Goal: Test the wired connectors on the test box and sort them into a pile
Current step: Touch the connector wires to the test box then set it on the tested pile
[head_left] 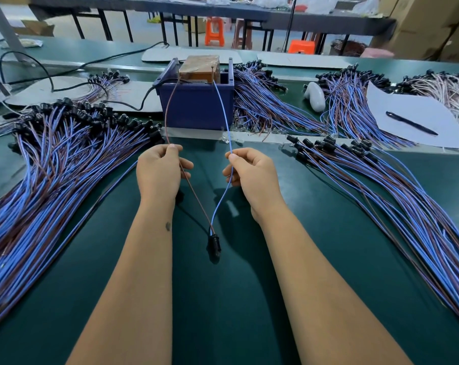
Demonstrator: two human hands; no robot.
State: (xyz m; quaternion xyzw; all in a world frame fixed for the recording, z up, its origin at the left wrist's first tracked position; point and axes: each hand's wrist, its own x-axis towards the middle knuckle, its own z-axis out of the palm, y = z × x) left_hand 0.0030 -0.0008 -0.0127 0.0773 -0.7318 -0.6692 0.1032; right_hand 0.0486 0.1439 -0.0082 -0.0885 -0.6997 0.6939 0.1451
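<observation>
Both hands (left (160, 172), right (249, 171)) raised, pinching connector (214, 243) wires.

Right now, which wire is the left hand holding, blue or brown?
The brown wire, pinched in the left hand; the right hand pinches the blue wire.

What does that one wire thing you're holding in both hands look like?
It is one wired connector: a small black plug that looks like plastic, with two thin wires coming out of its top. The plug hangs low between the forearms, over the green table. The brown wire runs up through the left hand, which pinches it, then on to the box. The blue wire runs up through the right hand, pinched too, and reaches the box as well.
</observation>
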